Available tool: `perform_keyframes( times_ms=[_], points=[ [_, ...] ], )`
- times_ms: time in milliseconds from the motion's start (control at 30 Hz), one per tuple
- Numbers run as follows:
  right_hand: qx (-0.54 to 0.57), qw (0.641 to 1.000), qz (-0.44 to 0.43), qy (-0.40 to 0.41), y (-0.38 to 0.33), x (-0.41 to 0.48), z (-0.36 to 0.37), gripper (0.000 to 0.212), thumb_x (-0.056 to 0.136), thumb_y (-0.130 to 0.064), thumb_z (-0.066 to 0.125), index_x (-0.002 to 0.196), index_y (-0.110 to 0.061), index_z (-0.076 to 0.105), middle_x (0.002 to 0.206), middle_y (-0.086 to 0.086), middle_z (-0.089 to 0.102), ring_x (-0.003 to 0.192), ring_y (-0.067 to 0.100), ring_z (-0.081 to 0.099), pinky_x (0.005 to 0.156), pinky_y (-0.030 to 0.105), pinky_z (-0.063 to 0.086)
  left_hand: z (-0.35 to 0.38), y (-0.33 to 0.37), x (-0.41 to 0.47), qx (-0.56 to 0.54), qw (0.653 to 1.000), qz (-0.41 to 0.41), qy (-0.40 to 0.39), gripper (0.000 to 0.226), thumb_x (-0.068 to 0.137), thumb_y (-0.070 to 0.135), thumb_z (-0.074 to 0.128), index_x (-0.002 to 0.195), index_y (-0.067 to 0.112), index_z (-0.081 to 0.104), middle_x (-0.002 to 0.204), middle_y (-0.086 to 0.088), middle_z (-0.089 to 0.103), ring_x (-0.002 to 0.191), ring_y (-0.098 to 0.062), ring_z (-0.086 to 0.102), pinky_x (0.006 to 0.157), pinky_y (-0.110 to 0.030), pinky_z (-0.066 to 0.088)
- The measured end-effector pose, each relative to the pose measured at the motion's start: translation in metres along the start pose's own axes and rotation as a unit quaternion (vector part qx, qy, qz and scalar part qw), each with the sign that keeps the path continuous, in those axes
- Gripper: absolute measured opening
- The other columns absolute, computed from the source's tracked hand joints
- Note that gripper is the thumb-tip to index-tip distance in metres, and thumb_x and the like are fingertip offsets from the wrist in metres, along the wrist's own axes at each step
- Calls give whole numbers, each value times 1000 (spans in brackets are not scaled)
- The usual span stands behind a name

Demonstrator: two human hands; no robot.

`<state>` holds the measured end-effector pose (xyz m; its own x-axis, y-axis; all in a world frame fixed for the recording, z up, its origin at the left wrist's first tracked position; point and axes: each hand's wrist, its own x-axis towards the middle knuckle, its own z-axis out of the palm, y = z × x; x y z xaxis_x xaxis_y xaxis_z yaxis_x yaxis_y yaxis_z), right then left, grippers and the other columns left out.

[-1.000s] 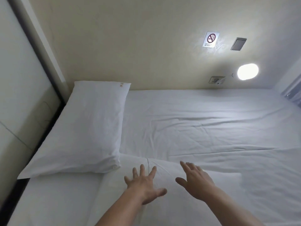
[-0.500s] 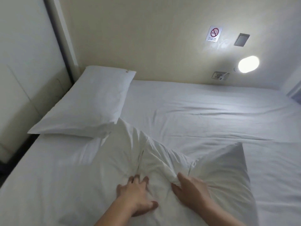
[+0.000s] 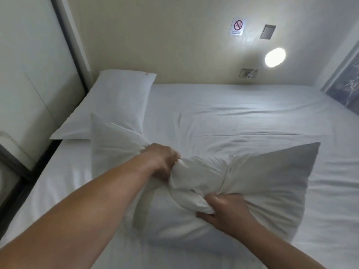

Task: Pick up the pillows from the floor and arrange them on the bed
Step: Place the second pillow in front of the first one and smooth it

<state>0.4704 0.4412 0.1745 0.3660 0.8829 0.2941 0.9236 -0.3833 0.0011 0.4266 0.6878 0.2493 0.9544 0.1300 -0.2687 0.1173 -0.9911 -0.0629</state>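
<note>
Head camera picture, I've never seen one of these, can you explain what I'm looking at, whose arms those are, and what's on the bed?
There is no machine here. The picture comes from a wide-angle camera worn on a person's head, looking forward and down, so the two bare arms coming in from the bottom are the wearer's own. The surface is a bed with a white sheet, pushed against a cream wall. One white pillow lies flat at the far left corner. A second pillow is nearer, and both hands are bunching its cover: the left hand grips the crumpled cloth in a fist, the right hand pinches it lower down. On the wall are a no-smoking sign, a lit round lamp and a socket.
</note>
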Motion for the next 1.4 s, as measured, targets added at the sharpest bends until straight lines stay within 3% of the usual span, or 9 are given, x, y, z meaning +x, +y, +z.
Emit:
perform_keyframes(
  times_ms=[267,433,667,767,900,1033,1167,1300,1400],
  points=[
    [-34,985,-12,166,-31,107,-43,30,72,-48,66,68,-19,60,58,0,63,51,27,61,37,29,39,-85,-73,-102,-2,976,-102,190,17,69,34,56,82,31,46,90,1,67,85,-27,64,61,-32,32],
    [14,993,-30,117,-102,138,-26,38,51,-30,91,71,-11,65,60,5,67,53,31,65,35,29,43,-27,-97,-184,66,942,-183,273,19,69,23,55,88,24,51,89,0,65,86,-28,62,63,-34,32],
    [61,964,-221,133,-153,92,45,34,85,-37,58,55,-21,49,51,-1,50,44,22,53,36,28,38,168,-54,-208,-89,969,-216,-78,32,75,43,65,101,25,60,113,-5,62,108,-28,55,89,-40,38],
    [46,996,-68,24,-137,108,61,25,88,-45,53,80,-23,61,78,-2,62,74,23,63,55,34,49,190,-61,-210,-172,949,-266,14,35,76,55,55,93,24,63,108,-2,64,106,-25,54,89,-36,39],
    [59,986,53,-149,-112,118,92,48,87,-59,50,124,-28,51,126,-3,55,114,23,51,90,38,46,199,-98,-223,-157,915,-355,109,69,59,67,57,121,37,47,121,1,42,115,-26,39,96,-43,31],
    [60,979,28,-191,-100,132,111,83,75,-74,49,143,-30,30,149,-4,35,131,23,38,102,41,39,205,-128,-231,-271,859,-435,-12,129,39,80,62,145,43,0,158,-5,-3,144,-32,-5,110,-63,6],
    [49,966,-65,-243,-94,183,112,127,44,-90,54,149,-39,4,161,-7,8,145,17,12,115,41,20,209,-131,-225,-294,862,-390,-133,155,35,71,79,140,38,-29,156,-7,-29,142,-39,-21,110,-69,1],
    [55,939,-145,-308,-112,243,123,142,33,-94,57,148,-41,-7,162,-9,-6,147,14,-5,119,42,3,223,-121,-204,-214,879,-380,-190,160,45,52,88,134,20,-41,151,-22,-32,139,-50,-19,107,-72,2],
    [49,928,-160,-332,-135,255,152,137,34,-92,58,149,-38,7,159,-7,13,145,16,10,118,44,9,237,-119,-190,-177,890,-369,-201,143,59,39,83,140,11,-32,153,-27,-21,139,-53,-10,108,-72,7]
  ],
)
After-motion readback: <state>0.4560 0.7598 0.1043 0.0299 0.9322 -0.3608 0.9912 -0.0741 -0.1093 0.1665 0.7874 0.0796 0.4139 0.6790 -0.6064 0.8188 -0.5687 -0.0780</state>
